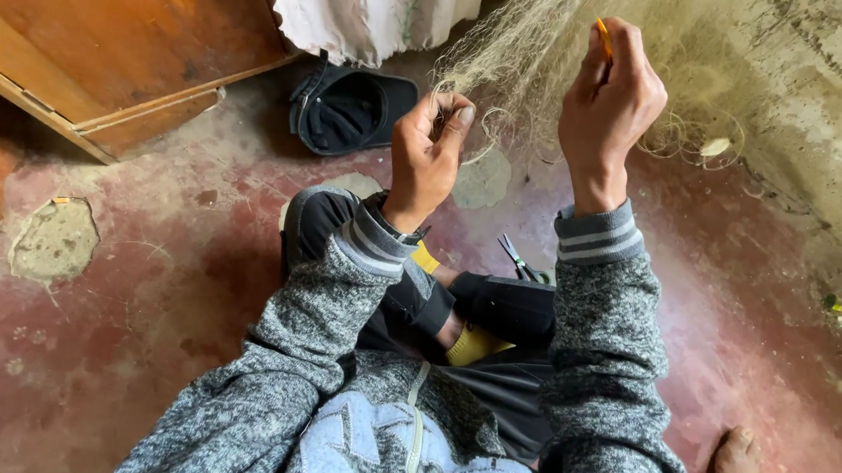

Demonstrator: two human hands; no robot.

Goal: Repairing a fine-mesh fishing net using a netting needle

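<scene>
A pale fine-mesh fishing net hangs in front of me from above. My left hand pinches a strand of the net between thumb and fingers. My right hand is raised higher and grips a thin orange netting needle against the mesh. Both arms wear grey knit sleeves. I sit cross-legged in dark trousers on the floor.
Small scissors rest on my lap. A dark cap lies on the worn red floor. A wooden cabinet stands at left, a curtain behind, a rough wall at right. Another person's bare foot shows bottom right.
</scene>
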